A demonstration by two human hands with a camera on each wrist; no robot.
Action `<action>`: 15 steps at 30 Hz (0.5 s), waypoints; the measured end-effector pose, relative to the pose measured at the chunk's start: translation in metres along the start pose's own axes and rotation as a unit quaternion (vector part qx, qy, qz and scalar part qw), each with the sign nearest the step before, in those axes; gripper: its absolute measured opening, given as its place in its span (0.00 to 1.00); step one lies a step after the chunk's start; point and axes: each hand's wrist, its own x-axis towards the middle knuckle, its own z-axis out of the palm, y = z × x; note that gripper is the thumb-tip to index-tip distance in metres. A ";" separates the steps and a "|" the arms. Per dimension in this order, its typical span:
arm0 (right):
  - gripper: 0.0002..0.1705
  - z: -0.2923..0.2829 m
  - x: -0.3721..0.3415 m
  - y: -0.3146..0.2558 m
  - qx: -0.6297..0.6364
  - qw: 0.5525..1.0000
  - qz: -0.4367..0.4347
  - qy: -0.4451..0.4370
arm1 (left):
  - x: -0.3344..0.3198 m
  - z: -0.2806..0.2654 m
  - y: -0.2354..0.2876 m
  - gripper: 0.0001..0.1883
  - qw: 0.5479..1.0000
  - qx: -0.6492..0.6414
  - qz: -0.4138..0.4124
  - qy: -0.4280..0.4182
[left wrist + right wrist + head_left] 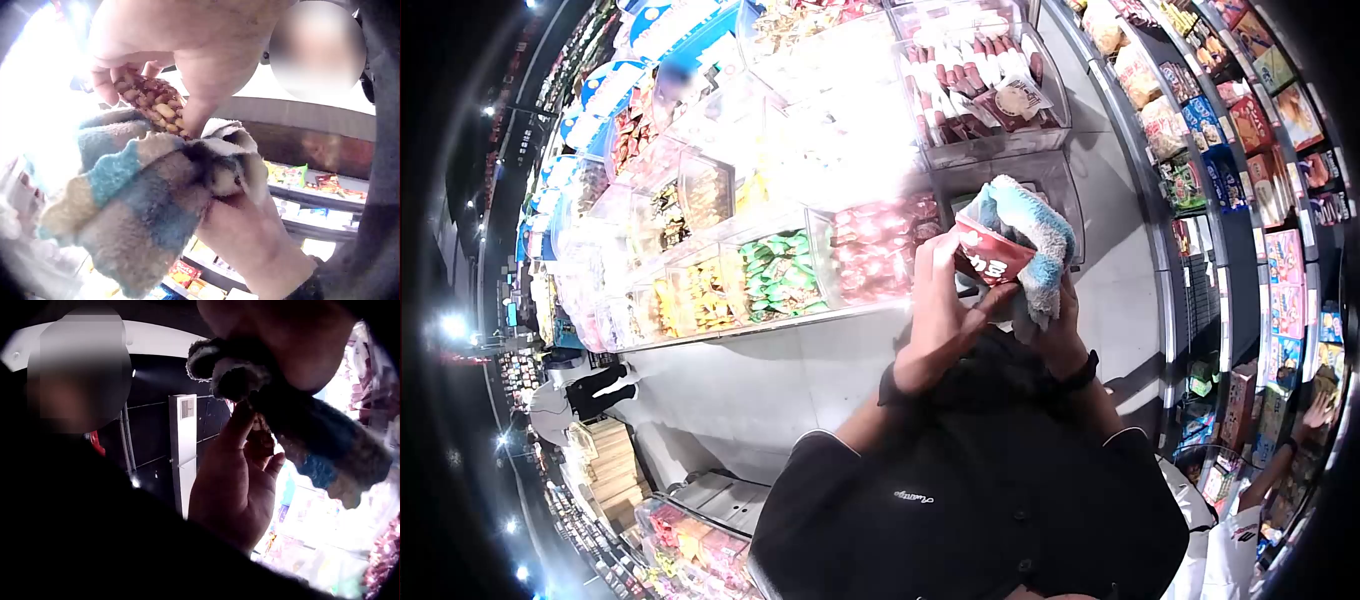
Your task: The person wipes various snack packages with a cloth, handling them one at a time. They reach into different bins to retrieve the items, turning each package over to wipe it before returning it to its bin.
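Note:
A small red packet with white lettering [992, 256] is pinched between the thumb and fingers of the left hand [943, 325]. Its other side shows nuts [156, 107] in the left wrist view, below the left hand [194, 37]. The right hand [1060, 335] holds a fluffy blue, white and beige cloth [1045, 235], bunched against the packet. In the left wrist view the cloth [144, 200] hangs between the hands and partly covers the fingers of the right hand [253, 244]. The right wrist view is dark, with the cloth [322, 447] beneath the right hand [290, 340].
Clear bins of wrapped sweets [780, 275] stand ahead and to the left, partly washed out by glare. A bin of brown-and-white packets [980, 85] is beyond the hands. Shelves of snacks [1230, 170] line the right side. Another person's arm [1272, 475] reaches in at lower right.

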 end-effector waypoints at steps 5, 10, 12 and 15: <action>0.25 0.002 0.015 -0.024 0.017 0.994 0.095 0.049 | -0.001 -0.008 0.010 0.40 0.981 -0.090 -0.095 -0.144; 0.28 0.013 0.017 -0.026 0.464 0.849 0.202 0.154 | -0.001 -0.002 0.010 0.30 0.890 -0.392 -0.208 -0.104; 0.31 0.012 0.013 -0.029 0.516 0.817 0.209 0.149 | 0.003 -0.006 0.016 0.22 0.863 -0.425 -0.260 -0.090; 0.30 0.013 0.005 -0.024 0.466 0.844 0.225 0.144 | 0.003 -0.012 0.011 0.16 0.855 -0.435 -0.268 -0.091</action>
